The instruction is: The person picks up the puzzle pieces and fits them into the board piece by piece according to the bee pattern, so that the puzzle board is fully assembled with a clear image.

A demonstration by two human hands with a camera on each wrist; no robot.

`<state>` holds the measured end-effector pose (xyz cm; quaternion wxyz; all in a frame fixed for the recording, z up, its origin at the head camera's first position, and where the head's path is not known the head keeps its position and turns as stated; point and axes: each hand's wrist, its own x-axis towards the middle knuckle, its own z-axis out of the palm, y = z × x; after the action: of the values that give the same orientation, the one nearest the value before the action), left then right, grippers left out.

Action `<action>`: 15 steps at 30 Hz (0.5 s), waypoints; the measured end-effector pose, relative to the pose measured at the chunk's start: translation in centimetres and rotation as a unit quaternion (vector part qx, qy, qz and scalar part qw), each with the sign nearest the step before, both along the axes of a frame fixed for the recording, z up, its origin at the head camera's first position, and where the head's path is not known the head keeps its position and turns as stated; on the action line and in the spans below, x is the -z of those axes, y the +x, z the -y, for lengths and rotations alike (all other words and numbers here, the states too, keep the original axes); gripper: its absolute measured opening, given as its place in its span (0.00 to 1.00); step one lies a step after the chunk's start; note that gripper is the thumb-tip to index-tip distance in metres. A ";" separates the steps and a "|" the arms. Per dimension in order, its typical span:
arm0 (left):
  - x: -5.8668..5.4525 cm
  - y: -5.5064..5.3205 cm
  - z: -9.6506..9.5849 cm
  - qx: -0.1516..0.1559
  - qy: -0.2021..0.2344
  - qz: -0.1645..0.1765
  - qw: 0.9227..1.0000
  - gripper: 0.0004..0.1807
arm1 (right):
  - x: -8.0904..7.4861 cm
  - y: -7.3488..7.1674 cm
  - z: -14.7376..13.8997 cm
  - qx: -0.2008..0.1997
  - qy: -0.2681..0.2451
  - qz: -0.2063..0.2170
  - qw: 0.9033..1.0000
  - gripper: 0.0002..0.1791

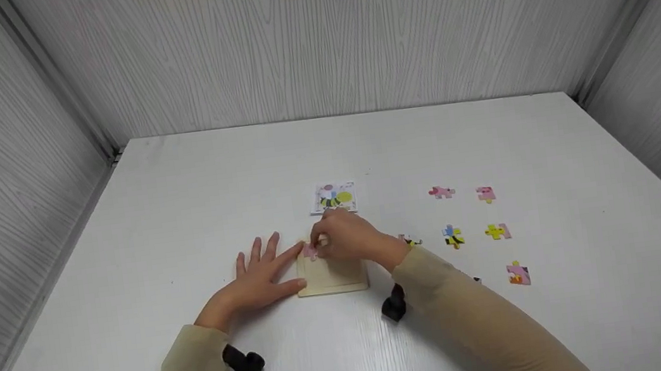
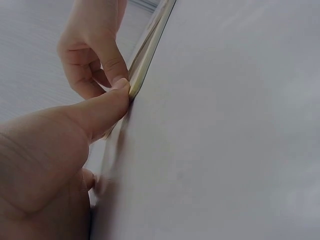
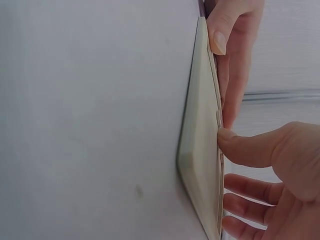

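A shallow wooden puzzle tray (image 1: 334,288) lies on the table in front of me. My left hand (image 1: 257,281) lies spread at its left side, with straight fingers and the thumb (image 2: 107,102) against the tray's edge. Over the tray's upper part is my right hand (image 1: 346,234), its thumb and bent fingers holding a pink jigsaw piece (image 1: 310,251) at the upper left corner. In the right wrist view the thumb (image 3: 245,147) meets the piece close over the tray (image 3: 197,135). Part of the tray is hidden under this hand.
A bee picture card (image 1: 335,198) lies just behind the tray. Several loose jigsaw pieces are spread to the right, among them a pink one (image 1: 442,192), a blue and yellow one (image 1: 453,237) and a yellow one (image 1: 497,232). My right forearm partly covers others. Panels wall the table.
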<state>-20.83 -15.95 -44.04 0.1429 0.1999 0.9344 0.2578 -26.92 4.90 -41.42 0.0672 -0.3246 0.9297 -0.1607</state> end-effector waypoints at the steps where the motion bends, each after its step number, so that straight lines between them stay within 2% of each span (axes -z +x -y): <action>1: 0.0 0.0 0.0 0.000 0.000 -0.001 1.000 0.39 | 0.0 0.0 -0.1 -0.002 0.000 0.002 1.000 0.09; 10: -0.3 0.2 -0.1 -0.002 0.003 0.002 1.000 0.39 | -0.7 -0.6 -1.1 -0.009 -0.038 0.061 0.997 0.14; 15: -0.4 0.2 -0.1 -0.002 0.002 0.003 1.000 0.39 | -1.4 -0.5 -2.2 -0.014 -0.060 0.079 0.995 0.14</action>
<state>-20.66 -15.83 -43.68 0.1450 0.1979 0.9339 0.2602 -27.42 7.06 -40.05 0.1230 -0.3269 0.9056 -0.2407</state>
